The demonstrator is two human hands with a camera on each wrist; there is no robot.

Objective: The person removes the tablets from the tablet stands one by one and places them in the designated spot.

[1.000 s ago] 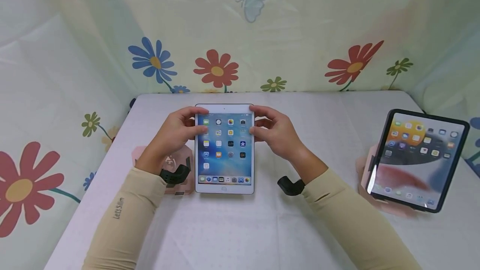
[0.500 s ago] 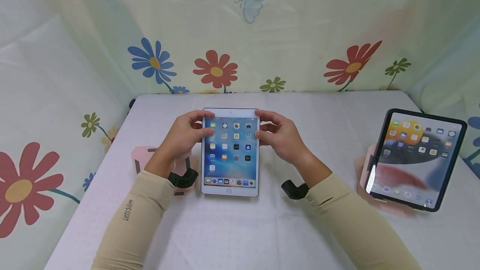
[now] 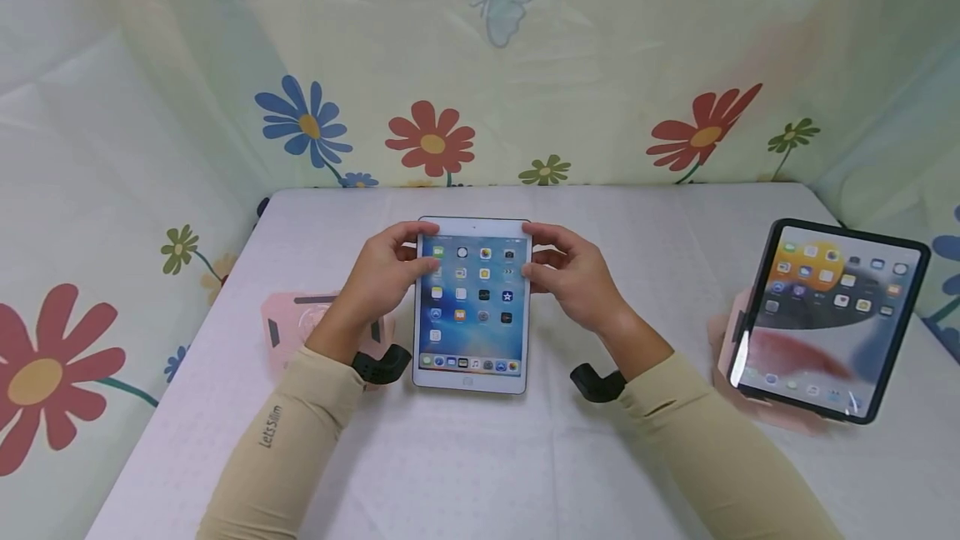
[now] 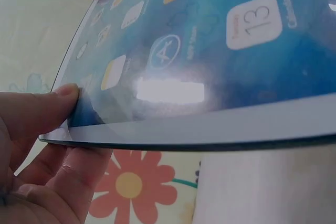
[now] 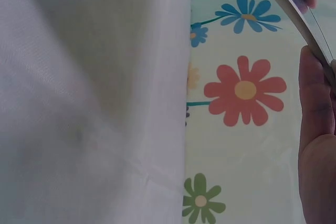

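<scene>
Both hands hold a white-framed tablet [image 3: 472, 315] upright in the head view, its lit home screen showing rows of app icons. The left hand [image 3: 386, 269] pinches its upper left edge, with the thumb [image 4: 65, 92] on the front and other fingers [image 4: 79, 174] behind in the left wrist view. On the upper right edge, the right hand [image 3: 576, 277] grips in the same way. Just part of that hand and a sliver of the tablet [image 5: 294, 14] enter the right wrist view. Behind the left forearm lies a pink stand [image 3: 285, 315] with dark pads, partly covered.
To the right, a larger black-framed tablet [image 3: 832, 315] leans on another pink stand [image 3: 726, 344], its screen lit. A white cloth covers the table [image 3: 480, 473]. Flower-printed curtains [image 3: 600, 65] close off the back and sides.
The hands have carried the white tablet rightward and slightly toward the viewer. More of the left pink stand shows now. The black-framed tablet stays in place.
</scene>
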